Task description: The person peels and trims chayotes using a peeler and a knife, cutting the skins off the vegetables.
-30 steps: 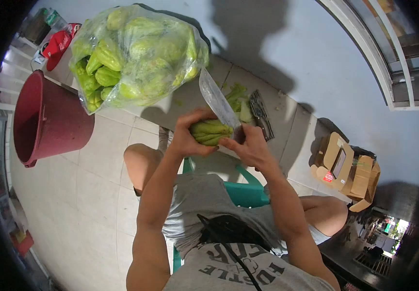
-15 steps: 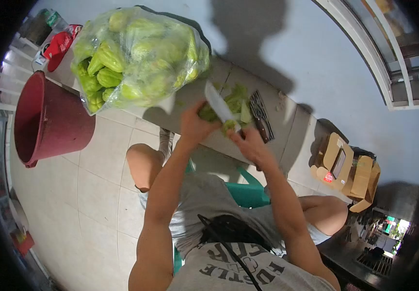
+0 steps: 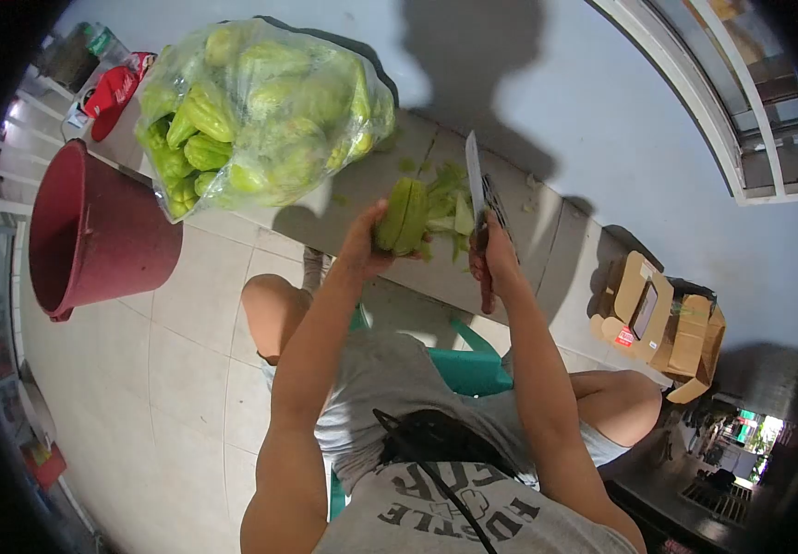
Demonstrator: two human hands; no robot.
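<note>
My left hand (image 3: pixel 368 242) is wrapped round a green chayote (image 3: pixel 403 218), which is held upright over the tiled bench (image 3: pixel 533 268). To its right my right hand (image 3: pixel 496 253) grips a knife (image 3: pixel 475 175), its blade pointing up and away, apart from the chayote. Green peelings (image 3: pixel 450 205) lie on the bench between the two hands. Partly hidden behind the knife is a dark slotted tool (image 3: pixel 499 208). A clear plastic bag (image 3: pixel 270 111) full of chayotes stands at the bench's left part.
A dark red bucket (image 3: pixel 108 235) is at the left, by the bench. Behind it lies a red cap (image 3: pixel 113 92). An open cardboard box (image 3: pixel 644 309) sits at the right. The wall (image 3: pixel 593 120) runs behind the bench, and a green stool (image 3: pixel 473 367) is under me.
The knife has come away from the chayote and moved right, its blade now more upright. The chayote has been turned from lying sideways to upright, and a cut end no longer shows by the blade.
</note>
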